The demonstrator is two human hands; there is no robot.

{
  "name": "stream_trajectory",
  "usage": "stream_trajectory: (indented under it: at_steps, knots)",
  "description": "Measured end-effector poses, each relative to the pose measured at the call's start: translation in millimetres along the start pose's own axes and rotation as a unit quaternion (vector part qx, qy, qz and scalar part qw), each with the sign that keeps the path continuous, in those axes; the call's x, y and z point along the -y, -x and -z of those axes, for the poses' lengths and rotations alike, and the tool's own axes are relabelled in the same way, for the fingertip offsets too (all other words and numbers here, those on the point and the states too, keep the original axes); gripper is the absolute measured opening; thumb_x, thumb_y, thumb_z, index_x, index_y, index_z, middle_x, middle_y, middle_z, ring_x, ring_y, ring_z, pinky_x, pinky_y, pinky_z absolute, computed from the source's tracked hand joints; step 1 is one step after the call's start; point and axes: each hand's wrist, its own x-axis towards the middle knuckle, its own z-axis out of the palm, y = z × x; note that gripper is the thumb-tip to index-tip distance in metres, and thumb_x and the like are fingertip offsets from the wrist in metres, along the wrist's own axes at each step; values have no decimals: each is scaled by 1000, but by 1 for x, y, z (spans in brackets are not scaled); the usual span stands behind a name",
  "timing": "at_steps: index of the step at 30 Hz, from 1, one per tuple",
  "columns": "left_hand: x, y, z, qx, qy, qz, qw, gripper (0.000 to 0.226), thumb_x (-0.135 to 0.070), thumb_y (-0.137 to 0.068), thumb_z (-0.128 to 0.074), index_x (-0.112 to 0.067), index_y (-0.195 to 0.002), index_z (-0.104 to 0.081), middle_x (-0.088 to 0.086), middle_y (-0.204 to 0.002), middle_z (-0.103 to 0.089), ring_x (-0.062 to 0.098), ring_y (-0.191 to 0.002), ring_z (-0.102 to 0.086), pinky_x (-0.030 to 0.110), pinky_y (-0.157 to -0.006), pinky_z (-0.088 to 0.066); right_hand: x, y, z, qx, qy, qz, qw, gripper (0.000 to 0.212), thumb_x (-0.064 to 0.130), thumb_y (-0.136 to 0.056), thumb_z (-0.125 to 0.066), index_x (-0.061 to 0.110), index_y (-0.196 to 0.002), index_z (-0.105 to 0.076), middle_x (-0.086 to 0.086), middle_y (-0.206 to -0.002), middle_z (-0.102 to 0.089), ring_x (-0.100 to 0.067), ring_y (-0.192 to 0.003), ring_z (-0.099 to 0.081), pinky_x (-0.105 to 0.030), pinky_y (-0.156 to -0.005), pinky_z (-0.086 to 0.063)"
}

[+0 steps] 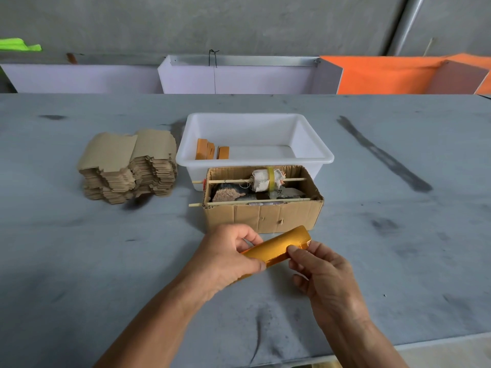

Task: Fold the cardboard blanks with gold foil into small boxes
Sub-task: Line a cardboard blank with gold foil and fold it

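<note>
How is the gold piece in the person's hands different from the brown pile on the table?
The gold blank is one piece, curved and held above the table by both hands; the stack of blanks is many pieces lying flat and untouched. The held one shows shiny foil; the stack shows plain brown cardboard. Both look like cardboard.

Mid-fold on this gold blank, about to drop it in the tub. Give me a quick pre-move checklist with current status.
1. Gold blank held at both ends by left hand and right hand: ok.
2. Fold finished into a closed box: not ok, it looks curved and open.
3. White tub has free room beside the folded pieces: ok.
4. Path to the tub: not ok, the cardboard box with sticks across it stands between.
5. Stack of blanks available on the table: ok.
6. Glue or tabs locked: cannot tell.
</note>
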Motion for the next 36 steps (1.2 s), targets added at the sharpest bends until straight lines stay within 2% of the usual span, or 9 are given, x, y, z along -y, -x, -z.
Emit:
stream_trajectory:
  at_steps: [3, 4, 7, 13, 18, 22, 27, 31, 36]
  knots:
    - [-2, -1, -1, 14, 23, 11, 1000, 24, -12, -70, -81, -24, -85, -66, -2, -79, -73, 7, -67, -66, 28, -66, -54, -1, -1, 0, -6, 5, 0, 1000, 14, 0, -80, -67, 10, -70, -64, -2, -56, -57, -11, -54, -54, -23, -49, -40]
    - [-2, -1, -1, 17, 42, 16, 999, 21, -13, -72, -80, -23, -84, -67, -1, -78, -73, 8, -66, -66, 29, -63, -53, -1, -1, 0, -8, 5, 1, 1000, 13, 0, -80, -67, 10, -71, -64, -2, -56, -58, -10, -54, -55, -22, -48, -40]
    - [0, -4, -2, 22, 88, 35, 995, 16, -11, -75, -77, -20, -83, -67, 0, -73, -71, 6, -60, -65, 20, -50, -47, -1, 0, -1, -2, -7, -2, 1000, 8, 0, -80, -67, 7, -76, -65, -3, -57, -62, -9, -52, -58, -19, -44, -44]
    - [3, -8, -1, 27, 136, 56, 989, 19, 0, -71, -78, -14, -78, -66, 2, -68, -68, 13, -61, -63, 24, -54, -46, -2, 3, -2, 41, -11, 2, 999, 13, 8, -83, -65, 6, -70, -66, -7, -58, -63, -11, -53, -57, -19, -46, -46]
    - [2, -9, -4, 28, 125, 44, 991, 21, 4, -71, -76, -12, -78, -64, 2, -66, -65, 12, -59, -61, 25, -56, -50, -6, 1, -5, 36, -25, 4, 999, 12, 10, -87, -62, 0, -82, -64, -12, -59, -62, -14, -49, -55, -20, -48, -48]
    - [2, -7, -6, 27, 93, 13, 995, 20, 0, -73, -76, -13, -82, -64, 1, -68, -66, 12, -63, -62, 25, -59, -51, -8, 1, -6, 19, -16, 32, 999, 13, 10, -89, -61, -2, -83, -62, -10, -55, -60, -13, -45, -52, -19, -47, -47]
    - [4, -6, -7, 23, 114, 1, 993, 20, -2, -74, -76, -14, -83, -64, -3, -65, -67, 11, -63, -64, 26, -60, -53, -7, 0, -6, 6, -13, 50, 999, 11, 8, -89, -61, -2, -84, -62, -8, -53, -59, -12, -44, -51, -19, -46, -47]
    - [3, -3, -6, 30, 148, 4, 989, 18, -9, -73, -78, -16, -84, -65, -3, -66, -70, 10, -62, -67, 21, -55, -51, -5, 0, -7, 5, -10, 54, 998, 9, 9, -88, -61, 1, -83, -62, -7, -53, -60, -11, -44, -53, -19, -47, -49]
    - [1, -2, -6, 34, 168, 19, 985, 27, 5, -71, -76, -11, -89, -62, 2, -67, -72, 17, -57, -68, 23, -50, -51, -6, 0, -7, 4, -14, 42, 999, 11, 9, -89, -62, 1, -81, -62, -8, -53, -61, -12, -45, -54, -20, -47, -49]
